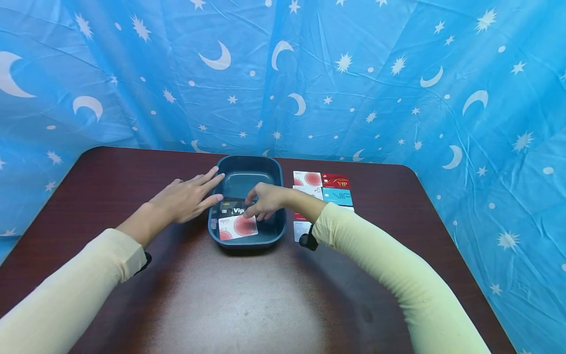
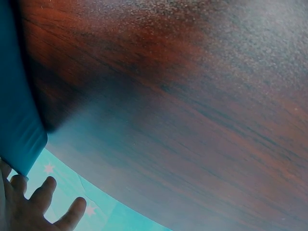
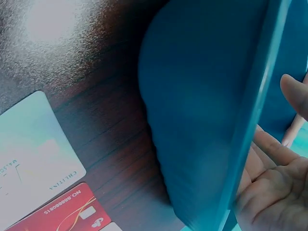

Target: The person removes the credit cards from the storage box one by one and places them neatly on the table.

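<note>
Fingers [image 1: 249, 213] bending over two thin cards in a blue tray

With twelve o'clock being the far side, the right hand [image 1: 268, 197] is crossing the three o'clock rim of the blue tray [image 1: 245, 181]. Its fingers are bending with a gap behind the tips; whether they are pinching a card edge, I cannot tell. The left hand [image 1: 187, 196] is lying at nine to ten o'clock, fingers straight and spread, gripping nothing. Inside, the white card with red circles [image 1: 239, 227] is lying toward half past six, the black card [image 1: 230, 209] toward eight. Other cards [image 1: 338, 195] are lying on the counter [image 1: 230, 305] at three o'clock.

The cards are looking light, stiff and probably slippery, their flat faces giving little purchase. Opposite edges are offering the surest hold; the white one's three o'clock edge is sitting nearest the right hand.
</note>
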Action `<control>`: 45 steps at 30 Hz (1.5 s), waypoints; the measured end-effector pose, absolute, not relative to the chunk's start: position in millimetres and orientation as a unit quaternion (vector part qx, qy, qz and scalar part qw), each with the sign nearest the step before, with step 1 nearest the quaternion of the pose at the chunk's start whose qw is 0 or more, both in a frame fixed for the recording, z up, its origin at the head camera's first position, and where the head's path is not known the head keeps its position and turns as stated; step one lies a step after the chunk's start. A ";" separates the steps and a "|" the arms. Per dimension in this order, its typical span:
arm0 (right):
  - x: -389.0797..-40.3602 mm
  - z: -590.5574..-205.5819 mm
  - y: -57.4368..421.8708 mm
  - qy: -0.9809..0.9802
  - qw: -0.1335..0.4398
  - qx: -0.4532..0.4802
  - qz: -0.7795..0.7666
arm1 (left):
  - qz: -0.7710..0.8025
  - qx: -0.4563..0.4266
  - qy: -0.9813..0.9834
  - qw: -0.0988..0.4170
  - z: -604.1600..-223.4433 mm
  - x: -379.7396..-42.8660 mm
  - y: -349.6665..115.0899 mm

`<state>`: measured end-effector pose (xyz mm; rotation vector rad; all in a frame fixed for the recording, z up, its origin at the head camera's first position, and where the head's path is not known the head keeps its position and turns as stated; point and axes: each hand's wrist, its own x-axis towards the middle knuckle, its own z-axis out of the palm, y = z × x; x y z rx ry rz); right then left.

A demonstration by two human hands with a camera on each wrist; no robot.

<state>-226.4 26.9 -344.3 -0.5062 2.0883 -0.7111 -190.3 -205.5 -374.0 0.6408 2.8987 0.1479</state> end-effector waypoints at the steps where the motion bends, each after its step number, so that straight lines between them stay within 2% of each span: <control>1: -225.8 -343.7 26.4 0.835 0.425 -0.203 -0.285 | 0.050 0.215 0.972 0.084 -373.9 -190.1 -205.6; 22: -224.1 -336.5 19.6 0.834 0.435 -0.202 -0.274 | 0.054 0.222 0.971 0.077 -374.1 -188.8 -207.0; 36: -219.7 -340.1 19.4 0.844 0.385 -0.252 -0.274 | 0.056 0.226 0.970 0.067 -374.2 -187.9 -207.4; 45: -221.6 -333.3 30.2 0.840 0.353 -0.282 -0.300 | 0.055 0.216 0.971 0.080 -374.0 -189.9 -205.6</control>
